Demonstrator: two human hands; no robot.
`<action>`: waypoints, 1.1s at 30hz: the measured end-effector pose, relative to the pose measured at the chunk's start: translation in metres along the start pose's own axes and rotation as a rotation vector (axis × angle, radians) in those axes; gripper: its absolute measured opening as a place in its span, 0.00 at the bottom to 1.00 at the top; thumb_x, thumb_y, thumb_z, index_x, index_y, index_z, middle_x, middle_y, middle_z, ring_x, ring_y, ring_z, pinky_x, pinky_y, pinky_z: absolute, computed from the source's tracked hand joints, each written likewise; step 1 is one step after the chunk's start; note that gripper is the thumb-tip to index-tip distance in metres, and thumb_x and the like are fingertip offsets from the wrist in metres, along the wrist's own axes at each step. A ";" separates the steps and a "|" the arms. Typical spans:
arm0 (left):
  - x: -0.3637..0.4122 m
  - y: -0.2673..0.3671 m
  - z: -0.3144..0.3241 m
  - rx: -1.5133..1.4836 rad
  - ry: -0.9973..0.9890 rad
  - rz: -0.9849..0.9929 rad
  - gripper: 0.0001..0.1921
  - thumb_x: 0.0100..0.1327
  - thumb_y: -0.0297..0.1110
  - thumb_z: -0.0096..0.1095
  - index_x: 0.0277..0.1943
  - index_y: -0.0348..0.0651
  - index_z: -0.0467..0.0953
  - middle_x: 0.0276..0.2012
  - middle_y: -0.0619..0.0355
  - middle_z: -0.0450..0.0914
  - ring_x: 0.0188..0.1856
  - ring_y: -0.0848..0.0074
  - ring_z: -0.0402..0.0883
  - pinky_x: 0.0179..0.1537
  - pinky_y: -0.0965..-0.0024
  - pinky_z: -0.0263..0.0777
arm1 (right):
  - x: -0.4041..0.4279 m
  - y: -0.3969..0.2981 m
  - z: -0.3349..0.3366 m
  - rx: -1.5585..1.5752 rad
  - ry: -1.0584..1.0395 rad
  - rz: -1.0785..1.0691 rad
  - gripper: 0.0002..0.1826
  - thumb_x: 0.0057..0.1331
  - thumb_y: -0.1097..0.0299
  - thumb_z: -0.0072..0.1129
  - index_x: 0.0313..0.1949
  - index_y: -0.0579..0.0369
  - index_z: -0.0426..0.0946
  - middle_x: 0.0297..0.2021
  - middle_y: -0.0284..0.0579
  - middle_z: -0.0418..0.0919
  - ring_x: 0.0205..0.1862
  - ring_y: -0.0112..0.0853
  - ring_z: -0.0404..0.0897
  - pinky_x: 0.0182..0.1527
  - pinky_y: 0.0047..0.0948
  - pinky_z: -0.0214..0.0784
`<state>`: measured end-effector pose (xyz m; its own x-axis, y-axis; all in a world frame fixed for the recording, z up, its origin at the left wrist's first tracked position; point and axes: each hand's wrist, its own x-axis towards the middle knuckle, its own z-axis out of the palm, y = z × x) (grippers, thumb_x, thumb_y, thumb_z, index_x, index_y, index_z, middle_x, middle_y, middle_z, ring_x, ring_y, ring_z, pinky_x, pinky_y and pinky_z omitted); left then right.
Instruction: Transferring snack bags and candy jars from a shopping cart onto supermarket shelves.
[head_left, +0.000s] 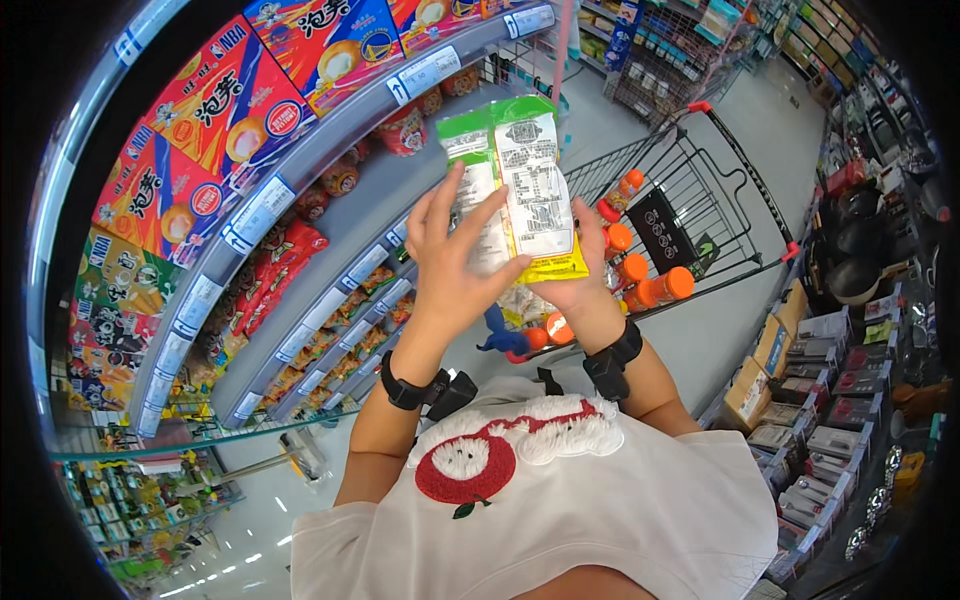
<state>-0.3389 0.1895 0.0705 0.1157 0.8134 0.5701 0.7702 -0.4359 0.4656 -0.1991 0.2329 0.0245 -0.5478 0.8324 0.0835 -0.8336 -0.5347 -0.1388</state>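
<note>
In front of my chest is a snack bag (534, 187) with a green top, a yellow bottom and a white panel of printing facing me. My right hand (581, 281) supports its lower right part, with the palm beneath and fingers partly hidden behind it. Spread fingers of my left hand (450, 255) lie over the bag's left side, and the thumb reaches its bottom edge. Whether those fingers grip or only rest there is unclear. Below and beyond the bag, a wire shopping cart (600, 169) holds several orange-lidded jars (634, 268).
Shelves of boxed snacks (232, 112) curve along the left, with price tags (259, 214) on their edges and red bags (277, 277) on a lower level. Kitchen goods (817, 390) line the right side. The cart handle (746, 176) points away to the right. Pale floor (780, 97) shows between the displays.
</note>
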 end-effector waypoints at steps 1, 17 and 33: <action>-0.001 0.002 -0.004 0.027 0.002 0.025 0.32 0.40 0.38 0.67 0.54 0.51 0.70 0.62 0.50 0.55 0.60 0.56 0.52 0.59 0.57 0.47 | -0.001 0.004 0.007 0.011 -0.014 0.001 0.32 0.59 0.48 0.42 0.59 0.53 0.58 0.57 0.48 0.62 0.58 0.43 0.62 0.60 0.45 0.50; 0.008 -0.004 -0.006 0.037 0.066 0.009 0.34 0.38 0.42 0.68 0.54 0.50 0.69 0.61 0.45 0.52 0.60 0.51 0.50 0.59 0.55 0.43 | 0.015 0.000 0.020 0.137 -0.102 0.159 0.30 0.59 0.50 0.39 0.58 0.53 0.59 0.56 0.48 0.63 0.57 0.44 0.62 0.60 0.46 0.49; 0.012 0.000 -0.006 0.051 0.107 -0.041 0.34 0.38 0.40 0.69 0.54 0.48 0.68 0.62 0.44 0.50 0.59 0.52 0.51 0.59 0.55 0.45 | 0.027 -0.004 0.019 0.152 -0.188 0.212 0.31 0.60 0.52 0.39 0.59 0.53 0.56 0.57 0.48 0.62 0.58 0.43 0.62 0.59 0.46 0.50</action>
<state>-0.3413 0.1970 0.0810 0.0185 0.7831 0.6216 0.8039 -0.3813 0.4564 -0.2119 0.2549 0.0459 -0.7025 0.6659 0.2512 -0.6924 -0.7210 -0.0251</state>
